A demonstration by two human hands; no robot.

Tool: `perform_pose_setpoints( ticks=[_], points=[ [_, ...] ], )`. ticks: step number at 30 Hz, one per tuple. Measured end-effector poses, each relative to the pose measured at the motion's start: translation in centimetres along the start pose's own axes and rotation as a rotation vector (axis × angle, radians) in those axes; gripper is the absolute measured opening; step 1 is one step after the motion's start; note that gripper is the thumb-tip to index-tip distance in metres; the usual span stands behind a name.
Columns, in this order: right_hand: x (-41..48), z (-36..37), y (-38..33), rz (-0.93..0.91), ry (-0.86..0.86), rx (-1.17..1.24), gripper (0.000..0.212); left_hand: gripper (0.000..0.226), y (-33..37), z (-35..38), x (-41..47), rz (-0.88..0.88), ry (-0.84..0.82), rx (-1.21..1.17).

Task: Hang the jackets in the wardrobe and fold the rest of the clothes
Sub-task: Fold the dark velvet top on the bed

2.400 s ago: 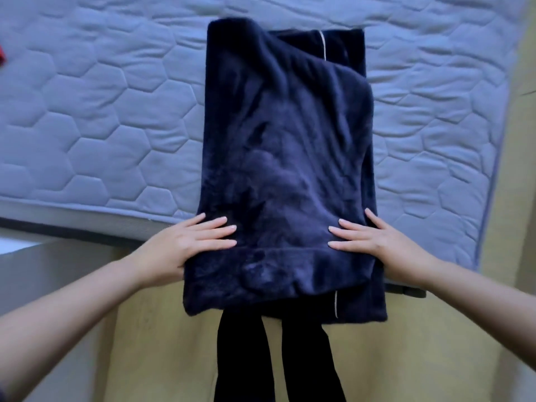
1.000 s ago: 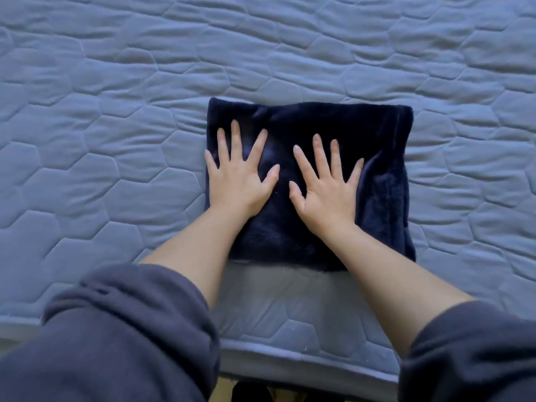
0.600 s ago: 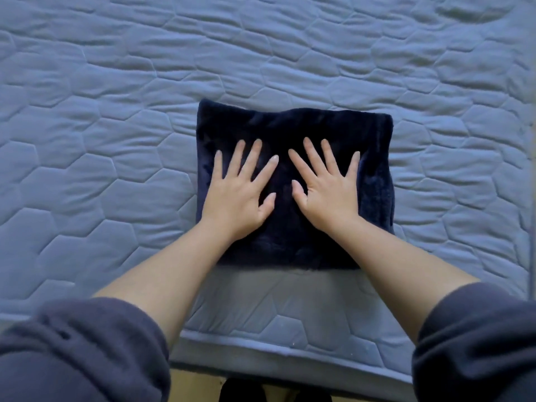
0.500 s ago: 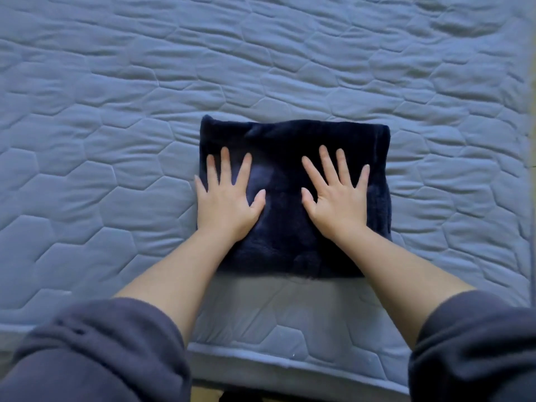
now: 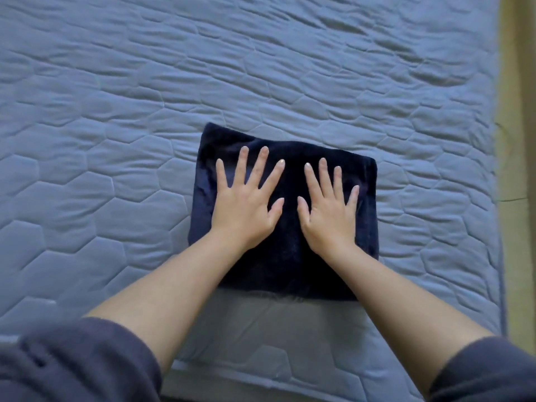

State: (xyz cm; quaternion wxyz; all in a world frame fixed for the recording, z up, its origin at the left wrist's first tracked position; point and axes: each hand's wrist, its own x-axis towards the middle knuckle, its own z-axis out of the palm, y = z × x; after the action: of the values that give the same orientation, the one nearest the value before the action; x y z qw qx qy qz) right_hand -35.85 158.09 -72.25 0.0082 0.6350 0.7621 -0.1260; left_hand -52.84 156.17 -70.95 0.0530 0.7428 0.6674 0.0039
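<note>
Garment [image 5: 285, 265], dark navy plush, folded into a rectangle, lies flat on the quilted grey-blue mattress [image 5: 116, 126], near its front edge. Left hand [image 5: 246, 207] and right hand [image 5: 329, 216] side by side on top of the garment, palms down, fingers straight and spread, pressing it. Dark sleeves pushed up both forearms.

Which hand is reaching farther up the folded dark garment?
The left hand: its fingertips lie nearer the folded garment's far edge than the right hand's.
</note>
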Motion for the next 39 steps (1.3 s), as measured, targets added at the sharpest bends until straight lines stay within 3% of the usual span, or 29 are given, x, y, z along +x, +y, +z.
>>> perform_pose_setpoints(
  ticks=[4, 10, 12, 15, 18, 20, 23, 25, 27, 29, 33, 37, 39],
  points=[
    [1.1, 4.1, -0.2, -0.042, -0.021, -0.090, 0.061, 0.067, -1.1, 4.2, 0.6, -0.147, -0.117, -0.001],
    [1.6, 5.7, 0.4, -0.028, 0.052, -0.100, 0.063, 0.074, -1.3, 5.8, 1.4, -0.231, -0.056, -0.031],
    [0.8, 5.4, 0.8, 0.050, 0.041, -0.088, 0.063, 0.080, -1.4, 5.1, 0.6, -0.358, -0.068, -0.064],
    [-2.5, 4.4, 3.0, 0.314, -0.032, -0.015, 0.067, 0.094, -2.1, 3.7, -0.9, -0.566, -0.110, -0.210],
    [-7.6, 3.0, 6.2, 0.520, -0.093, 0.203, 0.074, 0.101, -3.5, 2.1, -2.9, -0.742, -0.118, -0.585],
    [-9.7, 2.6, 7.8, 0.604, -0.145, 0.537, 0.068, 0.089, -4.9, 1.5, -4.9, -0.826, -0.185, -0.911],
    [-10.3, 1.5, 8.5, 0.857, -0.304, 1.114, 0.045, 0.077, -6.3, 0.7, -7.7, -0.902, -0.511, -1.386],
    [-10.4, 0.3, 8.4, 0.983, -0.374, 1.323, 0.035, 0.070, -6.3, 0.1, -8.2, -0.938, -0.708, -1.512],
    [-10.4, -1.6, 7.8, 1.060, -0.373, 1.420, 0.029, 0.049, -6.1, -1.5, -7.6, -0.972, -0.787, -1.537],
    [-11.2, -4.3, 7.3, 1.105, -0.373, 1.453, 0.023, 0.033, -5.4, -4.1, -7.7, -1.027, -0.800, -1.514],
    [-14.3, -12.4, 5.7, 1.124, -0.417, 1.454, 0.021, 0.044, -4.3, -11.8, -10.3, -1.103, -0.756, -1.447],
    [-18.1, -23.1, 3.4, 0.998, -0.499, 1.498, 0.026, 0.031, -4.6, -21.7, -14.8, -1.131, -0.598, -1.533],
    [-20.2, -28.2, 2.3, 0.889, -0.553, 1.505, 0.032, 0.037, -5.0, -27.0, -17.3, -1.131, -0.519, -1.583]
  ],
)
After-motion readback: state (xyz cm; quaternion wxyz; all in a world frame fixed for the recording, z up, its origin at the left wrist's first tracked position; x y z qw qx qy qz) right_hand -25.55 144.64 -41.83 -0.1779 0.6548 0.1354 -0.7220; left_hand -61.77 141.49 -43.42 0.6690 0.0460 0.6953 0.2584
